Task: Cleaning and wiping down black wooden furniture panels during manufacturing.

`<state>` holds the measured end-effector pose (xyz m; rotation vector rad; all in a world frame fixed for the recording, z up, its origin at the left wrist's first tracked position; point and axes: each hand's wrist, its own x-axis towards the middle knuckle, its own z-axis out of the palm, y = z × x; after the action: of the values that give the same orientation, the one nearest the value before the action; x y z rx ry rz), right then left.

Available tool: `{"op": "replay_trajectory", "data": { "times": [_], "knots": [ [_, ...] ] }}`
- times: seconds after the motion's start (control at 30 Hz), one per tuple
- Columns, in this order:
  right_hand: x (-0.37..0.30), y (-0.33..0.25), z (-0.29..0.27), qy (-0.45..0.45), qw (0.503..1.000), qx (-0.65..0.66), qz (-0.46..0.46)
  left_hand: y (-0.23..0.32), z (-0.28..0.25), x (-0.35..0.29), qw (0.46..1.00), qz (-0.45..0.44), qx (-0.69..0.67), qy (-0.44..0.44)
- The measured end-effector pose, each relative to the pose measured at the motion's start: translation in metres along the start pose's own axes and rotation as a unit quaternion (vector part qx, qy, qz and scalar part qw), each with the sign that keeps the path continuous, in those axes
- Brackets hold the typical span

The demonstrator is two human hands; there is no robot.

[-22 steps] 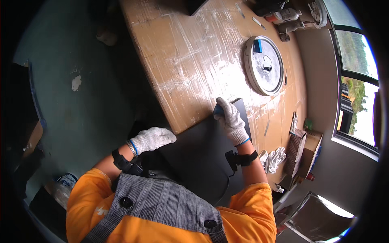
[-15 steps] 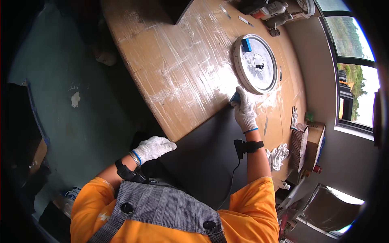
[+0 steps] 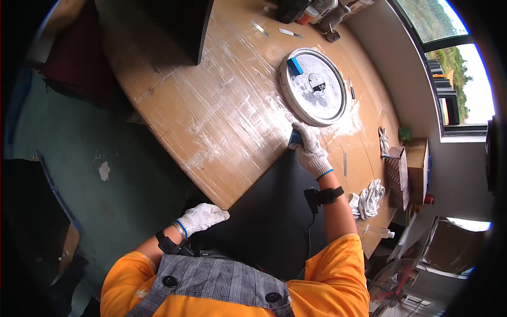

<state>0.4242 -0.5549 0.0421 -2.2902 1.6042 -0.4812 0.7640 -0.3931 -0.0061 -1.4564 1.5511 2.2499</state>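
A flat black panel [image 3: 264, 222] lies at the near edge of the table, in front of my body. My right hand [image 3: 312, 150], in a white knit glove, grips a small blue block [image 3: 295, 138] and presses it on the panel's far corner. Also gloved, my left hand [image 3: 203, 218] is closed around the panel's left corner; its thumb and the underside of the grip are hidden. Just beyond my right hand sits a round white bucket lid [image 3: 285, 91] smeared with grey. On the lid rests a second blue block [image 3: 294, 66].
Brown tabletop [image 3: 211, 127] carries whitish streaks. Another dark panel [image 3: 182, 31] stands at the far left, near a person in dark red clothing [image 3: 79, 68]. A utility knife [image 3: 290, 33] and bottles [image 3: 332, 18] lie farther back. Loose white gloves [image 3: 369, 199] and boxes [image 3: 417, 169] are at right.
The head view has shifted, bringing the far panel and the other person further into sight. My right hand still holds the blue block on the panel's far edge; my left hand keeps its place.
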Motion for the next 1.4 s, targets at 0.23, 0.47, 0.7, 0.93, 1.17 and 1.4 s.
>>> {"op": "replay_trajectory", "data": {
  "times": [0.23,0.47,0.7,0.93,1.17,1.4],
  "knots": [
    [-0.001,0.026,-0.018,0.133,0.971,0.017,0.196,0.007,0.002,0.003,0.994,0.057,0.087,0.027],
    [-0.027,0.008,-0.046,0.191,0.669,0.601,0.392,0.043,-0.009,0.002,0.976,0.09,0.162,-0.117],
    [-0.028,-0.02,-0.058,0.177,0.584,0.695,0.379,0.016,-0.004,0.042,0.944,0.216,0.238,-0.068],
    [-0.032,-0.003,-0.056,0.184,0.543,0.721,0.389,0.068,-0.006,0.065,0.956,0.131,0.132,-0.228],
    [-0.002,-0.015,-0.071,0.137,0.807,0.42,0.391,0.065,-0.003,0.071,0.96,0.17,0.185,-0.124],
    [0.019,0.001,-0.047,-0.022,0.835,0.443,0.327,0.047,0.003,0.064,0.929,0.247,0.272,-0.051]
  ]
}}
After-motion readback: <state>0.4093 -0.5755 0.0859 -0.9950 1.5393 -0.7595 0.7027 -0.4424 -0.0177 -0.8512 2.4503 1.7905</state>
